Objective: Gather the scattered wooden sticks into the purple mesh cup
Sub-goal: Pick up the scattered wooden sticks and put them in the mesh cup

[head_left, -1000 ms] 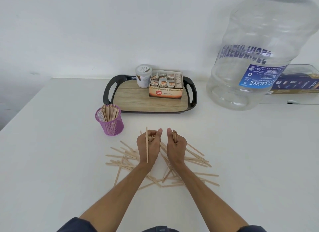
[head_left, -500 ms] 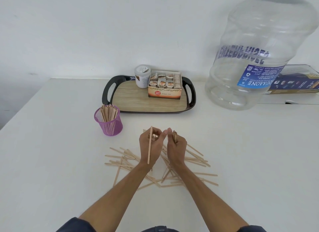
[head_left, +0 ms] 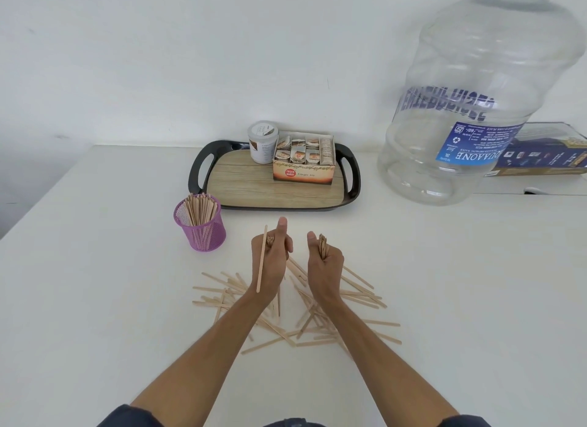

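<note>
Parted now, both fists clutch thin flat wooden sticks.

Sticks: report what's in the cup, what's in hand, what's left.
Done: the purple cup already stands full of sticks. In hand: the left hand and right hand each grip a small bundle. Left: many loose sticks lie scattered on the table.

Both your arms reach forward side by side, forearms bare, dark sleeves just showing at the bottom edge. Your left hand is curled into a loose fist with the thumb pointing up, a single stick lying along its back. Your right hand is fisted too, thumb up, clamped around a small bundle of sticks. The hands sit close together, not touching.
</note>
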{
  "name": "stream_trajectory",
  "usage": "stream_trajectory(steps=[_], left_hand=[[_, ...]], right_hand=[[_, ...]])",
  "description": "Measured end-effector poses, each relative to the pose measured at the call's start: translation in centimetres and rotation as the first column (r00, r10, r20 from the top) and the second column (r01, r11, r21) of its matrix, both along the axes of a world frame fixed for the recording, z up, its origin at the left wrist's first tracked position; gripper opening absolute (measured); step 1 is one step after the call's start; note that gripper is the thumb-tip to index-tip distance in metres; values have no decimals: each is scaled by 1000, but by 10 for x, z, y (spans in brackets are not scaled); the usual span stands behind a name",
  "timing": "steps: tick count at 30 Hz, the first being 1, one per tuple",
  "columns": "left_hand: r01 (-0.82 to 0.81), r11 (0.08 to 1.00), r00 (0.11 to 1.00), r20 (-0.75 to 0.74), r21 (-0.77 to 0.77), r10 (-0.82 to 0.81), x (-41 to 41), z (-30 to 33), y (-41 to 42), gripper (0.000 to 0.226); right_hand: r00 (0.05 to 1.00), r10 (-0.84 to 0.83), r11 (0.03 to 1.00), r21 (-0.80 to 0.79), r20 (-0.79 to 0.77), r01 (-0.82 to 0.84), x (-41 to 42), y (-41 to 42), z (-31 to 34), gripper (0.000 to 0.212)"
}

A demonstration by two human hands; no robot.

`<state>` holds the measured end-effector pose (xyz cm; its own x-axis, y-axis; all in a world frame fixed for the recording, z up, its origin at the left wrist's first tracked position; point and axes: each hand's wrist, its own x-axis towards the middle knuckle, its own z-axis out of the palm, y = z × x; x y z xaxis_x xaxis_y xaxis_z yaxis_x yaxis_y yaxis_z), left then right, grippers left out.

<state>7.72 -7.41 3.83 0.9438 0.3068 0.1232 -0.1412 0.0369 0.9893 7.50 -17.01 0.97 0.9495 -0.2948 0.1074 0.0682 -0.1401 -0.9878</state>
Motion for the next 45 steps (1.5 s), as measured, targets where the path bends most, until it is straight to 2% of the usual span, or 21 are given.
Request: stream_trajectory(steps=[7, 10, 14, 18, 22, 25, 31, 36, 40, 45], left_hand=[[43, 985, 999, -19, 166, -40, -9, -10, -3, 52], [31, 983, 1000, -10, 182, -29, -9, -10, -4, 52], [14, 1000, 1000, -7, 14, -14, 0, 4, 4, 55], [34, 984, 999, -35, -175, -41, 12, 23, 19, 53], [88, 959, 993, -58, -268, -108, 22, 46, 38, 48], [94, 955, 993, -48, -280, -112, 26, 56, 50, 43], [103, 969, 990, -70, -226, -121, 25, 46, 56, 41], [89, 982, 990, -95, -168, -106, 20, 32, 44, 41], [67, 993, 996, -52, -96, -72, 15, 26, 36, 45], [88, 990, 996, -16, -112, -90, 15, 31, 32, 51]], right_hand=[[999, 40, 999, 3, -7, -40, -1, 3, -4, 56], [999, 40, 999, 13, -23, -40, -1, 2, -2, 57], [1000, 21, 999, 44, -8, -20, 7, 2, 10, 55], [998, 44, 983, 179, -48, -35, 17, 4, 28, 59], [989, 118, 918, 389, -90, -74, 25, 11, 46, 56], [987, 145, 890, 445, -75, -97, 30, 18, 49, 51], [987, 129, 905, 418, -94, -79, 28, 27, 46, 50], [990, 76, 953, 300, -116, -38, 24, 26, 40, 58], [992, 44, 973, 229, -122, -15, 22, 24, 34, 55], [993, 58, 970, 243, -104, -31, 24, 26, 35, 55]])
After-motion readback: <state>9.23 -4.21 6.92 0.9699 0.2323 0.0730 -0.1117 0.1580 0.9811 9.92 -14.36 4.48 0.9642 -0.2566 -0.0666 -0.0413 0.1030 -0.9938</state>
